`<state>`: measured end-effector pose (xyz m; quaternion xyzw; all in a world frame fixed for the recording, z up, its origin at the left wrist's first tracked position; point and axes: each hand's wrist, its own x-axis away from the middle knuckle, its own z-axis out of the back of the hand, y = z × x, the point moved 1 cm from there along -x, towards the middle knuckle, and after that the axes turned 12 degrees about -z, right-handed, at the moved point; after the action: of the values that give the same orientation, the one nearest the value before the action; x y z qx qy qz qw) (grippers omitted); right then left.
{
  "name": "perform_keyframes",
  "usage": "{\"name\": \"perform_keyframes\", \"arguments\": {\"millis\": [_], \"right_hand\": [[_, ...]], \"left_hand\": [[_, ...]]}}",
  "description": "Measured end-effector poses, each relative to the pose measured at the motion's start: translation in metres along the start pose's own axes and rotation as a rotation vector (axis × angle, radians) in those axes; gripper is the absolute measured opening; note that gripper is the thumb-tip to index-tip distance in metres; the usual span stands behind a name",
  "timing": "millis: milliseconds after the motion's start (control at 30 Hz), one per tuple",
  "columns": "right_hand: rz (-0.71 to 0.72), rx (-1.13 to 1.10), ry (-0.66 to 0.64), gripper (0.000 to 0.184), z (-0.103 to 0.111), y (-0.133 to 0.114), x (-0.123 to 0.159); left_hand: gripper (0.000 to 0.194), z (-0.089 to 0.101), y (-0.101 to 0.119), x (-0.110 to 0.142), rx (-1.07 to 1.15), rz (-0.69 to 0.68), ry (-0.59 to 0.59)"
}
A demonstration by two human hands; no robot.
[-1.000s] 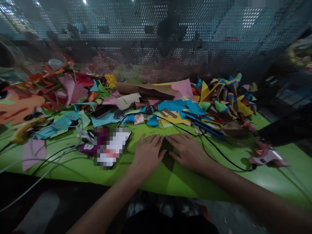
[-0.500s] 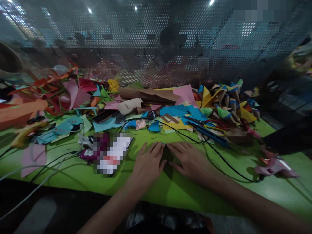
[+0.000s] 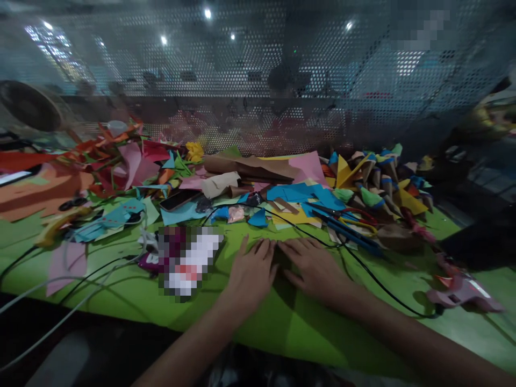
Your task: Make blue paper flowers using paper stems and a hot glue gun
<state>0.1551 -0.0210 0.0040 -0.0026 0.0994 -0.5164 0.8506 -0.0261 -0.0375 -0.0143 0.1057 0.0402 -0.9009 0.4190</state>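
Bare table [image 3: 278, 330] separates the forearms [image 3: 201, 334]; a black cable [image 3: 365, 273] crosses beyond.

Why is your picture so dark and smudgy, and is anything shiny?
In the head view: dim light overall, with bright spots near the top of the mesh screen; dark shadow on the green table between left hand and right hand; white glare on the pink glue gun; soft blur at the far right; blocky squares hiding the phone.
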Motion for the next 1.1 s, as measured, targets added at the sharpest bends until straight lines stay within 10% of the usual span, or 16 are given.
{"name": "perform_keyframes", "arguments": {"millis": [1100], "right_hand": [[-0.003,0.010,-0.013,0.051,-0.0014,-0.0042,-0.0008]], "left_hand": [[0.043,0.0007,0.0015,0.0028,-0.030,-0.006,-0.013]]}}
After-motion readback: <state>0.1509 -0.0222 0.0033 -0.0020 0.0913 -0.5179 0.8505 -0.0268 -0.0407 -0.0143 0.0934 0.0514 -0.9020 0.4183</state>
